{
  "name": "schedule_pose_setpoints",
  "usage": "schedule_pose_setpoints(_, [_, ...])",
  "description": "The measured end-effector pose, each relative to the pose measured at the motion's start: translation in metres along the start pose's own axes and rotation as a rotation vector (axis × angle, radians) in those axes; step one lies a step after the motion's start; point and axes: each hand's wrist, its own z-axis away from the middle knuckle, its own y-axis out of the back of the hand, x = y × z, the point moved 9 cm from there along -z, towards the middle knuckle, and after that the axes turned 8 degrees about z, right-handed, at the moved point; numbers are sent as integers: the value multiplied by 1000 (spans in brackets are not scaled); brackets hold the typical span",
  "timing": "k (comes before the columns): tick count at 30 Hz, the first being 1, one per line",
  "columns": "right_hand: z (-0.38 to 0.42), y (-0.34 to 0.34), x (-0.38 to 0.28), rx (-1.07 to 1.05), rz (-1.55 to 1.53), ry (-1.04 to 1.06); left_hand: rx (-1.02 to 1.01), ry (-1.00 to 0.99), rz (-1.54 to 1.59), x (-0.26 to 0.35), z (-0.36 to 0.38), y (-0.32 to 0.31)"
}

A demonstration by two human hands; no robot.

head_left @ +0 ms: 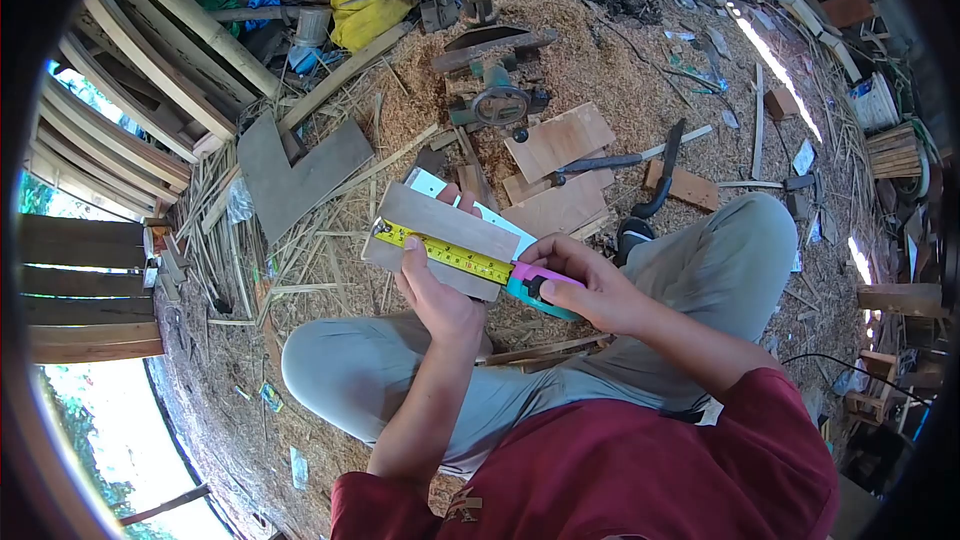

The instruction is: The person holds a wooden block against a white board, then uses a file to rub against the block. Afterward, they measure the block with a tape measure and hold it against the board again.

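My left hand (pixel 437 292) is closed around a small flat wooden board (pixel 450 220), thumb on the front and fingertips showing past its far edge. The thumb also presses the yellow blade (pixel 440 252) of a tape measure, which lies along the board with its hooked end near the board's left edge. In my right hand (pixel 590 285) is the pink and teal tape measure case (pixel 535 290), held by the board's right end. A white flat strip (pixel 490 215) shows behind the board; what holds it is partly hidden.
Plywood pieces (pixel 565 140) and a dark-handled tool (pixel 665 175) lie on sawdust ahead. Beyond them stands a bench vise or similar machine (pixel 500 105). A grey notched sheet (pixel 300 175) rests on wood strips at left. My bent knees flank the work.
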Motion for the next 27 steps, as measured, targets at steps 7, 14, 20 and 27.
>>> schedule_pose_setpoints(7, [1,0,5,8,87,-19,-5,26,7,-6,3,3])
schedule_pose_setpoints(14, [2,0,7,6,179,-8,16,35,-10,-8,4,6])
schedule_pose_setpoints(20, [4,-2,5,3,153,-23,15,37,-2,-7,6,4])
schedule_pose_setpoints(27, [3,-2,7,-9,174,3,19,54,18,-9,8,5])
